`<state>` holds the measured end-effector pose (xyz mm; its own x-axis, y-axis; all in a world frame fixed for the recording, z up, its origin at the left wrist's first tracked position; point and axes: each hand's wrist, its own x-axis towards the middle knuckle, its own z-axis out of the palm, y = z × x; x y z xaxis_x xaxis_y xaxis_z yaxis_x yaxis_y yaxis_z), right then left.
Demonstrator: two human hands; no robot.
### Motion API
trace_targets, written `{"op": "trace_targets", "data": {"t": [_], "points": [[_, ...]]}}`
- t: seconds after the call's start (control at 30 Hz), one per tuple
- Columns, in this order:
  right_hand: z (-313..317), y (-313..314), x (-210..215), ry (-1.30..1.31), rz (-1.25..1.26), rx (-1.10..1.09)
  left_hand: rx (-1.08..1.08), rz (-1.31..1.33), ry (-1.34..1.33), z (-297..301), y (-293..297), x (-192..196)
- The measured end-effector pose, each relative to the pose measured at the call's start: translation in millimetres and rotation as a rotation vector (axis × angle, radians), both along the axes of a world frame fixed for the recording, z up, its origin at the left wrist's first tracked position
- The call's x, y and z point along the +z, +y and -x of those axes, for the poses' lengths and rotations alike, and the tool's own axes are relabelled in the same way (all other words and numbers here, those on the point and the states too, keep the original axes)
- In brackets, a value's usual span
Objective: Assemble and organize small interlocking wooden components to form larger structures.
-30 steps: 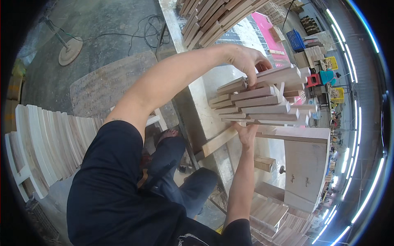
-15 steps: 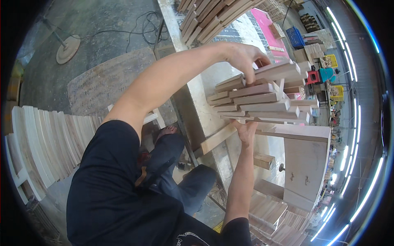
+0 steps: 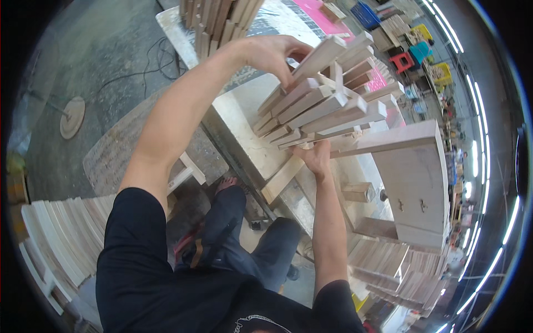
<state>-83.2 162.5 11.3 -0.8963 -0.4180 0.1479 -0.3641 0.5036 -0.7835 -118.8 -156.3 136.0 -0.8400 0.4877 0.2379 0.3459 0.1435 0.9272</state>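
Observation:
A bundle of pale wooden strips [image 3: 319,108] stands on the worktable [image 3: 239,119], its uneven ends tilted up and to the right. My left hand [image 3: 277,58] is closed round the bundle's far left side, thumb on the near face and the fingers partly hidden behind the wood. Against the near right side, low down, my right hand [image 3: 315,158] grips the same bundle; the strips cover some of its fingers. One short piece sits crosswise among the upper ends.
Another stack of strips [image 3: 219,22] stands at the table's far end. Right of my right hand is a large wooden panel [image 3: 408,186], with a wood block [image 3: 358,192] below. More strips pile up at left [image 3: 69,236] and lower right [image 3: 383,261]. A cable [image 3: 147,72] lies on the floor.
The bundle has swung more upright, and both hands have stayed on it. The whole view has turned, so the table and panel appear shifted.

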Motion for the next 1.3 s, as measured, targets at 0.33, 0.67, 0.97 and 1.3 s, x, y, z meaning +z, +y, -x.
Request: {"op": "trace_targets", "data": {"t": [0.33,0.67,0.97,1.3], "points": [[-7.5,-2.4,15.9,-0.034,0.006,-0.056,0.016,0.111,-0.178,-11.3,2.7,29.5],[-2.1,5.1,-0.3,-0.033,0.171,-0.053,0.279,0.330,0.025,-9.1,-55.7,-24.0],[-5.0,5.8,0.7,-0.004,0.126,-0.045,0.264,0.629,0.057,-9.0,-34.6,16.2],[-2.7,9.5,5.4,-0.037,0.067,-0.043,0.197,1.076,0.796,-30.8,-2.7,29.7]]}}
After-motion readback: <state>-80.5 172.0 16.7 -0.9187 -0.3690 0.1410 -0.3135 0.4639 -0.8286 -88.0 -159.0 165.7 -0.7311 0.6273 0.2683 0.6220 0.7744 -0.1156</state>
